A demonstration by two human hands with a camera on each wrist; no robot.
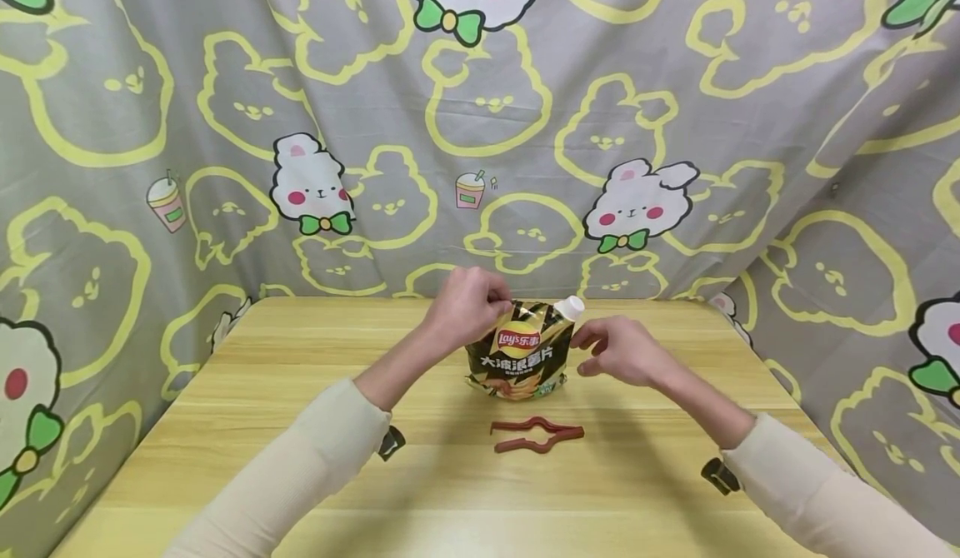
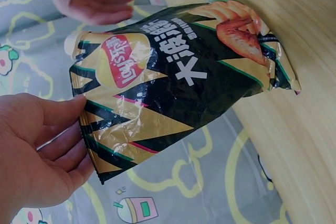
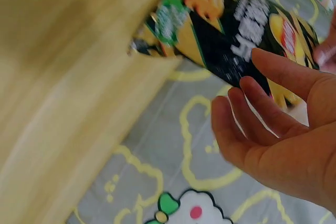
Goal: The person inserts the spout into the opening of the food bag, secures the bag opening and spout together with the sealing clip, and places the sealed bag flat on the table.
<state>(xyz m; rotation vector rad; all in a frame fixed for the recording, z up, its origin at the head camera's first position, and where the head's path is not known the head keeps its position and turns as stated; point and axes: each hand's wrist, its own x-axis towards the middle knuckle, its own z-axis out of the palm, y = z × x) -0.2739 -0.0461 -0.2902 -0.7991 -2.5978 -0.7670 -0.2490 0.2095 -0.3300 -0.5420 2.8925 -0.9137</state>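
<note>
A black and gold Lay's chip bag [image 1: 517, 364] stands upright on the table, its printed front toward me. At its top right corner sits a white cap [image 1: 573, 306]. My left hand [image 1: 467, 304] pinches the bag's top left corner; in the left wrist view the thumb [image 2: 63, 109] lies on the front side of the top edge. My right hand [image 1: 628, 351] is beside the bag's right side, fingers loosely bent and spread, holding nothing. In the right wrist view its fingers [image 3: 252, 116] overlap the bag's edge. Nearer to me lies a dark red two-armed plastic clip [image 1: 562, 434], its arms apart.
The wood-grain table [image 1: 300, 458] ends just behind the bag. A grey curtain [image 1: 405, 108] with yellow outlines and cartoon rabbits hangs beyond its back edge and along both sides. Black straps [image 1: 720, 475] are at both sleeve cuffs.
</note>
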